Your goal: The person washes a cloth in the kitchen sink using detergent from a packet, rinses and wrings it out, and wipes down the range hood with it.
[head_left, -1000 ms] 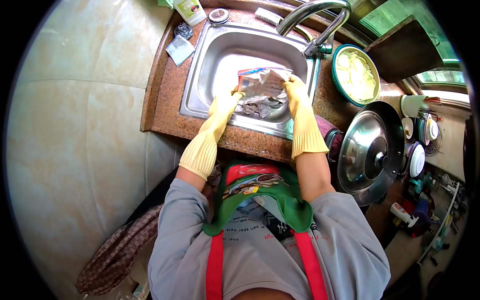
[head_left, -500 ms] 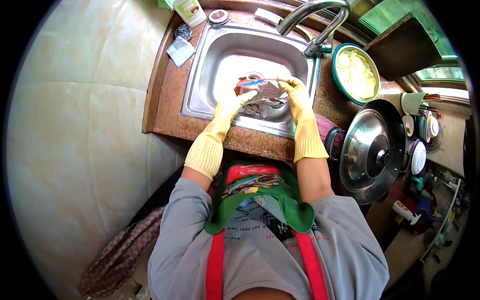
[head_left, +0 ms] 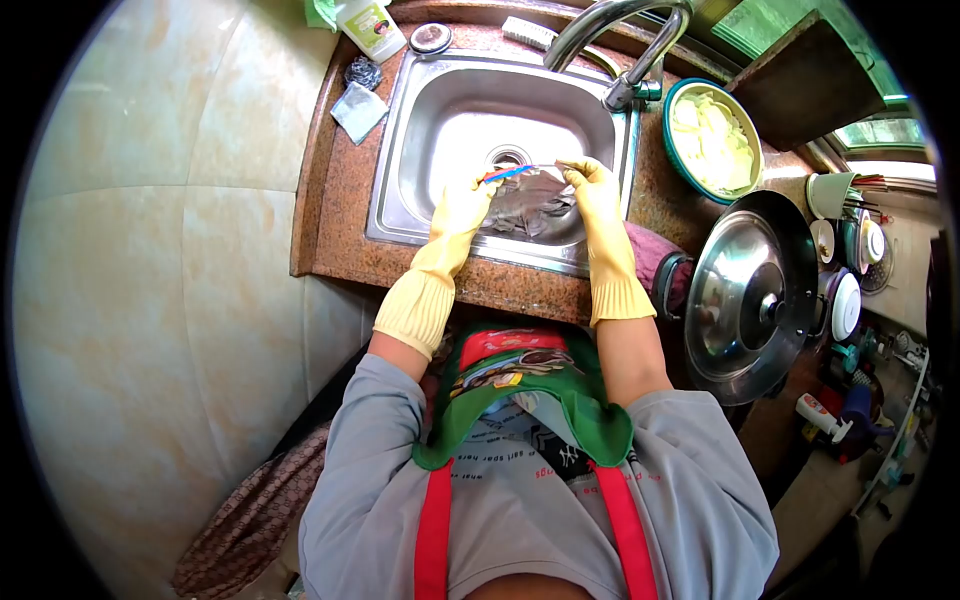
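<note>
Both of my hands wear yellow rubber gloves and work over the front part of the steel sink (head_left: 408, 150). My left hand (head_left: 463, 203) is closed on the left end of what looks like a clear plastic bag (head_left: 510, 172) with a red and blue strip along its top edge. Its right end is pinched by the fingers of my right hand (head_left: 594, 188). Below and between the hands lie limp grey pieces (head_left: 530, 208) in the sink; I cannot tell whether some are inside the bag.
The faucet (head_left: 625, 90) arches over the sink's back right. On the right stand a bowl of pale slices (head_left: 713, 145) and a lidded wok (head_left: 755, 300). A cloth (head_left: 358, 112), a scouring pad (head_left: 363, 72) and a bottle (head_left: 372, 30) are at left.
My left hand has turned slightly, and the coloured strip now slants more. Less of the clear film shows between the hands. The view has shifted a little.
</note>
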{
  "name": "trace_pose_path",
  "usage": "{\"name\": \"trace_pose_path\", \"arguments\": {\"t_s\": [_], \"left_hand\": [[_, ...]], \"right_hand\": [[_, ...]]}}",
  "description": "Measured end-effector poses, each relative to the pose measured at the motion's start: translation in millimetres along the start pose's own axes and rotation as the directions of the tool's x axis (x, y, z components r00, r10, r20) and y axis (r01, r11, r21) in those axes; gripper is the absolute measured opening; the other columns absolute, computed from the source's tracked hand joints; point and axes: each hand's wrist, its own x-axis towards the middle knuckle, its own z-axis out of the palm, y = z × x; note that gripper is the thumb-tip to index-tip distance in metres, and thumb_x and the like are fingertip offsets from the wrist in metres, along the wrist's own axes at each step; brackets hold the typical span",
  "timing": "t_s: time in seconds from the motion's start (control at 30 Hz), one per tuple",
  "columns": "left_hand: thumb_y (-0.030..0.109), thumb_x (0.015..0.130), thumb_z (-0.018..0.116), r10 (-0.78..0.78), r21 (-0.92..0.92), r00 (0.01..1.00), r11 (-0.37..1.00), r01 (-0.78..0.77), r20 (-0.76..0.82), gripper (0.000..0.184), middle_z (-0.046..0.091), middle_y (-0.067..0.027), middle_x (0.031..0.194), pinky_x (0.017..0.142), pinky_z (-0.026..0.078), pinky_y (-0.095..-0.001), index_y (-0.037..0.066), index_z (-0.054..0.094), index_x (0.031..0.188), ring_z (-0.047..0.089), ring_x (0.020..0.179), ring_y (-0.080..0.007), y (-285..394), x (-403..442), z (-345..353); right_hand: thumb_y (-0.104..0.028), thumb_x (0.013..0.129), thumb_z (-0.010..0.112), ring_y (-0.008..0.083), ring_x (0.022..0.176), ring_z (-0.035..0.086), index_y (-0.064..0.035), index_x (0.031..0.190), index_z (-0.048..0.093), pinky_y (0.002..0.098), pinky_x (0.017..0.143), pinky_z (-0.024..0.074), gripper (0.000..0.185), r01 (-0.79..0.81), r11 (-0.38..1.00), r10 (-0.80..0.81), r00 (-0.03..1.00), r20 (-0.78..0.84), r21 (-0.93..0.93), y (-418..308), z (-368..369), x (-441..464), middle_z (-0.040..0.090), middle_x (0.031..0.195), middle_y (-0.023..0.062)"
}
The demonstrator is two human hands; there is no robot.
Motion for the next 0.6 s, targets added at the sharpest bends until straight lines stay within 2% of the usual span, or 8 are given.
{"name": "trace_pose_path", "arguments": {"t_s": [0.13, 0.2, 0.23, 0.33, 0.37, 0.43, 0.5, 0.6], "left_hand": [[0.019, 0.099, 0.065, 0.011, 0.280, 0.996, 0.960, 0.015, -0.093, 0.022, 0.069, -0.0027, 0.084, 0.068, 0.046, -0.0308, 0.005, 0.076, 0.112, 0.059, 0.075, -0.0142, 2.5, 7.6, 3.8], [0.020, 0.101, 0.062, -0.150, -0.237, 0.965, 0.967, 0.097, -0.217, 0.028, 0.071, -0.0072, 0.097, 0.069, 0.050, -0.0327, -0.002, 0.070, 0.117, 0.063, 0.083, -0.0158, -1.4, 15.5, 3.9], [0.020, 0.101, 0.062, -0.145, -0.232, 0.965, 0.968, 0.094, -0.216, 0.028, 0.071, -0.0072, 0.097, 0.069, 0.050, -0.0327, -0.002, 0.070, 0.117, 0.063, 0.083, -0.0158, -27.0, 32.9, 0.6], [0.021, 0.103, 0.062, -0.247, -0.843, 0.957, 0.538, 0.004, -0.153, 0.031, 0.070, -0.0107, 0.106, 0.078, 0.057, -0.0383, -0.005, 0.064, 0.120, 0.068, 0.094, -0.0216, -71.0, 68.5, -6.5], [0.021, 0.103, 0.062, -0.242, -0.841, 0.958, 0.542, 0.004, -0.152, 0.031, 0.070, -0.0107, 0.106, 0.078, 0.057, -0.0383, -0.005, 0.064, 0.120, 0.068, 0.094, -0.0216, -72.2, 70.1, -5.9], [0.021, 0.102, 0.063, -0.386, -0.950, 0.922, 0.298, 0.093, -0.031, 0.027, 0.071, -0.0103, 0.108, 0.080, 0.058, -0.0413, 0.000, 0.063, 0.119, 0.069, 0.097, -0.0241, -78.3, 75.3, -6.5], [0.021, 0.102, 0.063, -0.482, -0.969, 0.876, 0.208, 0.136, 0.020, 0.026, 0.070, -0.0105, 0.110, 0.081, 0.059, -0.0421, 0.002, 0.063, 0.119, 0.069, 0.098, -0.0246, -82.0, 74.9, -3.5], [0.024, 0.102, 0.063, -0.566, -0.974, 0.818, 0.112, 0.195, 0.099, 0.027, 0.069, -0.0100, 0.116, 0.088, 0.058, -0.0425, 0.006, 0.061, 0.123, 0.068, 0.104, -0.0247, -90.8, 72.7, 3.1]], "right_hand": [[-0.011, 0.095, 0.070, 0.0139, 0.084, 0.066, 0.0004, 0.127, 0.067, 0.0299, 0.075, 0.0541, 0.034, -0.051, 0.973, 0.031, 0.995, -0.091, -0.226, -16.2, 0.9, -4.8, 0.073, 0.113, 0.0098], [-0.013, 0.095, 0.070, 0.0170, 0.093, 0.066, 0.0010, 0.133, 0.061, 0.0310, 0.081, 0.0542, 0.041, 0.021, 0.979, -0.064, 0.976, -0.208, -0.202, 20.0, 0.6, 12.0, 0.069, 0.122, 0.0128], [-0.014, 0.095, 0.070, 0.0200, 0.103, 0.066, 0.0017, 0.139, 0.055, 0.0321, 0.087, 0.0542, 0.049, 0.096, 0.977, -0.154, 0.934, -0.322, -0.188, 32.7, 0.7, 18.9, 0.064, 0.131, 0.0157], [-0.019, 0.099, 0.065, 0.0312, 0.134, 0.050, -0.0004, 0.150, 0.042, 0.0400, 0.106, 0.0455, 0.059, -0.329, 0.938, 0.344, 0.919, -0.192, 0.107, -27.7, 9.3, -13.5, 0.049, 0.149, 0.0210], [-0.021, 0.102, 0.063, 0.0348, 0.145, 0.041, -0.0005, 0.154, 0.036, 0.0461, 0.117, 0.0402, 0.063, -0.513, 0.838, 0.531, 0.846, -0.059, 0.184, -36.0, 11.7, -17.1, 0.042, 0.156, 0.0229], [-0.024, 0.100, 0.064, 0.0355, 0.147, 0.038, -0.0024, 0.154, 0.036, 0.0549, 0.113, 0.0426, 0.064, -0.598, 0.651, 0.690, 0.723, -0.038, 0.467, -40.5, 28.6, -19.3, 0.040, 0.157, 0.0234], [-0.024, 0.101, 0.062, 0.0373, 0.134, 0.050, 0.0011, 0.149, 0.038, 0.0562, 0.105, 0.0471, 0.060, -0.561, 0.557, 0.545, 0.803, 0.239, 0.612, -10.7, 23.6, -18.2, 0.047, 0.148, 0.0230], [-0.014, 0.097, 0.067, 0.0276, 0.111, 0.068, 0.0015, 0.134, 0.057, 0.0455, 0.091, 0.0567, 0.042, -0.482, 0.543, 0.574, 0.810, 0.115, 0.688, -1.3, 31.4, -3.4, 0.067, 0.124, 0.0204]]}}
